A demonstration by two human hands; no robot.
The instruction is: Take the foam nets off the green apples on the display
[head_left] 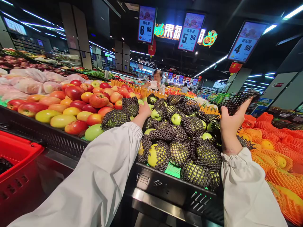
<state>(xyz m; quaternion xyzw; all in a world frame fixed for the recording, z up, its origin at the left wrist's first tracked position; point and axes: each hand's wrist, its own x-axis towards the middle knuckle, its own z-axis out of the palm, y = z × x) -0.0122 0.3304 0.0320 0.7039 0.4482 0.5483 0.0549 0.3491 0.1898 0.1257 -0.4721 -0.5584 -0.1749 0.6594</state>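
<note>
My right hand is raised over the right side of the bin, its thumb and fingers closed around a black foam net sleeve. Whether fruit sits inside that sleeve I cannot tell. Farther back on the left, my left hand reaches in among green apples, its fingertips mostly hidden against the fruit. Around both hands lie many green apples, most wrapped in black foam nets, some partly bare. A netted apple rests just left of my left hand.
A black bin holds the green apples. Red and yellow fruit is piled on the left, orange-netted fruit on the right. A red basket stands at lower left. Across the display is a person. Price signs hang overhead.
</note>
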